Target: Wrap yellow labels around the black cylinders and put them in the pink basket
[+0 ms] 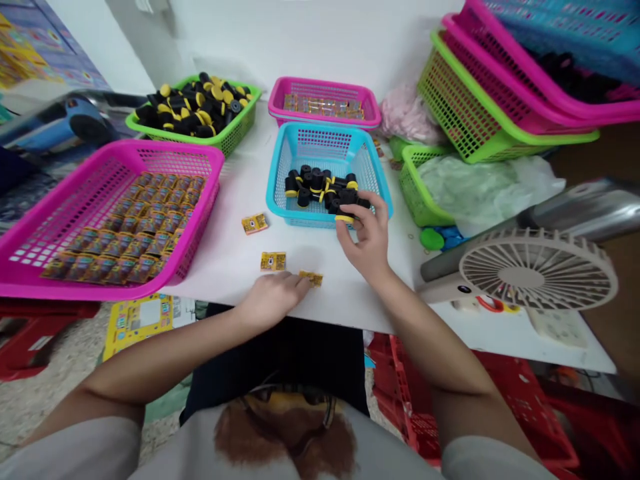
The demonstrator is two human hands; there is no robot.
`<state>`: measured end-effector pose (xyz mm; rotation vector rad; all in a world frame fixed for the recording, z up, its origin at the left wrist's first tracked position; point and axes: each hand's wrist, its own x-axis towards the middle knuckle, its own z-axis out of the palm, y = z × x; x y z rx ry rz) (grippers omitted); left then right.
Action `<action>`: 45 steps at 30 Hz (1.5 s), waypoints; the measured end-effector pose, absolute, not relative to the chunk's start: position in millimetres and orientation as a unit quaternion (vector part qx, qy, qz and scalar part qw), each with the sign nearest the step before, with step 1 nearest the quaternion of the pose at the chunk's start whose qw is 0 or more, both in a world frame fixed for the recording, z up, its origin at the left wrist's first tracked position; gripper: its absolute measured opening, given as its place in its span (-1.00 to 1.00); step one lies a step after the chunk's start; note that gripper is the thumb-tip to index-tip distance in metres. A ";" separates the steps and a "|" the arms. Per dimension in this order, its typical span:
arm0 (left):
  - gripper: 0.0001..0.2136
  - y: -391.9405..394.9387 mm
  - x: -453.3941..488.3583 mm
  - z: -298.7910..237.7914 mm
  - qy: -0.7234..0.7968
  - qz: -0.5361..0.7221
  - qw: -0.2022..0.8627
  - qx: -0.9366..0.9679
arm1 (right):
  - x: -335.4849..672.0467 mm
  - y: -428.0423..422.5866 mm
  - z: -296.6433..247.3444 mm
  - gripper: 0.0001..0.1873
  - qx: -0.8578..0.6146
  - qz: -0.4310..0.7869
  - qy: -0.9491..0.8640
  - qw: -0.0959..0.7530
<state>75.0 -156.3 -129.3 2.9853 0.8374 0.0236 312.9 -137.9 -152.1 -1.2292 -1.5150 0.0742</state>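
As I look down, a white table (235, 267) spreads before me like a clock face, twelve being straight ahead. At two o'clock rises a tilted stack (450, 100) of green, pink and blue baskets. A magenta basket (197, 220) sits at nine. Just off centre towards one is a blue basket (300, 217); a green basket (235, 130) stands between ten and eleven, and a pink basket (325, 83) at twelve, close behind the blue one. A pale fan (525, 277) is at half past three.

My right hand (369, 237) is at four, over the blue basket's near rim, thumb and fingers pinching one black spool (345, 218), its yellow end downward. My left hand (275, 295) lies palm down between six and seven, fingers bent, the tips touching a yellow slip (315, 279); whether they grip it or only press it, I cannot tell.

More spools (317, 179) lie heaped loosely in the blue basket, and others fill the green one. Small packs (125, 247) lie in rows in the magenta basket. Two more slips (273, 261) rest on the table, one at seven, the other at eight.
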 end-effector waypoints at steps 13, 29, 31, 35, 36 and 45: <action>-0.94 -111.7 93.8 -91.6 0.276 0.216 0.408 0.843 | 308.8 -138.5 -147.7 -0.55 -0.476 0.125 -0.571 0.657; -0.46 -71.4 119.3 -122.3 0.231 0.293 0.576 0.727 | 322.8 -147.7 -140.4 -0.47 -0.539 0.135 -0.569 0.606; -0.36 -72.1 117.9 -119.6 0.206 0.257 0.564 0.757 | 323.9 -149.4 -140.2 -0.47 -0.544 0.123 -0.574 0.600; -0.54 -71.7 121.3 -122.1 0.206 0.250 0.580 0.748 | 326.4 -151.1 -137.5 -0.51 -0.553 0.105 -0.550 0.617; -0.64 -71.8 122.4 -124.0 0.213 0.256 0.583 0.741 | 326.8 -151.3 -136.7 -0.51 -0.556 0.099 -0.545 0.620; -0.62 -74.6 124.6 -130.2 0.220 0.240 0.597 0.733 | 319.2 -156.7 -132.3 -0.47 -0.515 0.170 -0.545 0.639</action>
